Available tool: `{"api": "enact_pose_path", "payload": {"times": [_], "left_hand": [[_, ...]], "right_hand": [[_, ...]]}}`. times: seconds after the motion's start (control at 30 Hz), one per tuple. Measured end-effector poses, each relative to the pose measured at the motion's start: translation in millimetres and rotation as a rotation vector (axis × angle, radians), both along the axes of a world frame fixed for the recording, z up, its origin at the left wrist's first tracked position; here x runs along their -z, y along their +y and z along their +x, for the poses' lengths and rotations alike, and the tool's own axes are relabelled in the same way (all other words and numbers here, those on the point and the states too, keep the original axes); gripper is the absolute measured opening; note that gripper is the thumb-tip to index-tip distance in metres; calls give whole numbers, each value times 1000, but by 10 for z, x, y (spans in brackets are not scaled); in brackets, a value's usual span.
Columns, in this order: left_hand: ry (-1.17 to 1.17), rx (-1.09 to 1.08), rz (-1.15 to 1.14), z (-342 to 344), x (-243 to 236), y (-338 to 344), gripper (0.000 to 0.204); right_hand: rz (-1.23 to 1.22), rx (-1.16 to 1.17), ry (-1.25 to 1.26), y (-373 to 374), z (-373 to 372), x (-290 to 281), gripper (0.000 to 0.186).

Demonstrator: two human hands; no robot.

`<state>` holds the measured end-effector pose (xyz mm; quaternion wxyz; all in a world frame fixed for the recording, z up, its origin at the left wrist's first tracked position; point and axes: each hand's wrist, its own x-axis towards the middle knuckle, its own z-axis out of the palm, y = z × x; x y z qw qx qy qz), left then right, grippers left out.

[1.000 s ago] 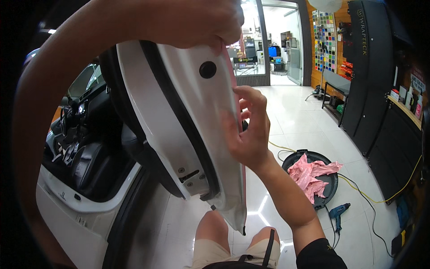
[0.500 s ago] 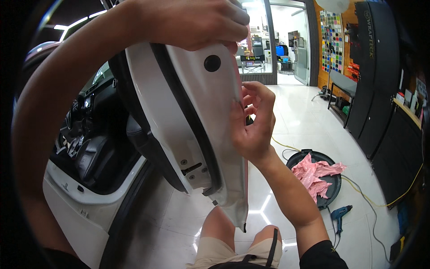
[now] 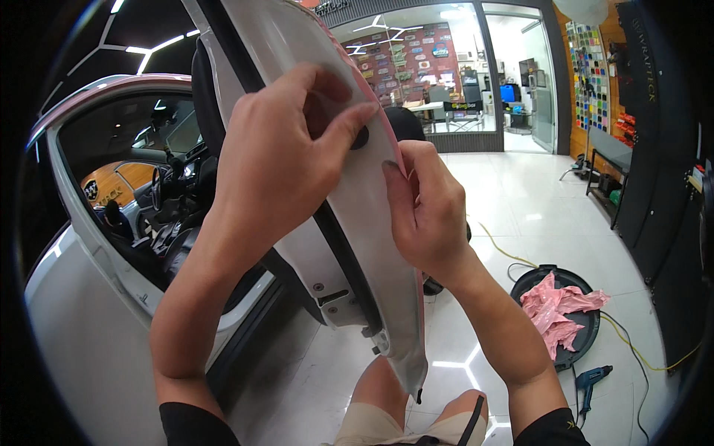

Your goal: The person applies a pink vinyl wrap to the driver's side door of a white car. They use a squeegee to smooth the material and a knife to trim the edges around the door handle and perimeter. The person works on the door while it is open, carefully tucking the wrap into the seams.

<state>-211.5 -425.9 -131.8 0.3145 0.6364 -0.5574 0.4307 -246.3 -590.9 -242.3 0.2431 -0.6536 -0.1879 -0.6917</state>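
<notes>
An open white car door [image 3: 372,230] stands edge-on before me, with a black rubber seal down it and pink film [image 3: 393,145] along its outer edge. My left hand [image 3: 286,149] is over the door's inner face, fingers bent and apart from the thumb. That thumb reaches to the pink edge and partly covers a round black plug [image 3: 361,139]. Lower on the same edge, my right hand [image 3: 433,212] is closed round it. Its thumb lies on the white side, the fingers on the outer side, where their tips are partly hidden.
To the left is the car's body [image 3: 89,297] with its dark cabin. On the floor at right, a round black tray [image 3: 547,271] holds crumpled pink film [image 3: 558,308]. A blue heat gun [image 3: 591,379] and cables lie beside it. Black cabinets [image 3: 654,149] line the right wall.
My left hand has come down from the door's top to its inner face, its arm no longer arching over. The right hand stays on the edge. The view has shifted, showing more of the upper door.
</notes>
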Motion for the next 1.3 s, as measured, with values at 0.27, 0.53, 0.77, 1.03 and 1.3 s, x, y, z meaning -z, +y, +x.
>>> {"api": "enact_pose_path", "payload": {"times": [0.27,0.53,0.77,1.03,1.3], "left_hand": [[288,115,-3,-164,-26,-129,20],[307,308,-58,-65,-52,-238,17],[498,363,-157,-129,-6,-332,19],[519,319,69,-5,-61,18,32],[174,73,-77,-31,5,-335,31]], "right_hand": [[14,67,-30,54,34,79,18],[-22,68,-37,-41,21,11,21],[-4,49,-28,-56,42,49,21],[17,45,-33,-50,-51,1,16],[-5,40,-128,-26,25,14,15]]}}
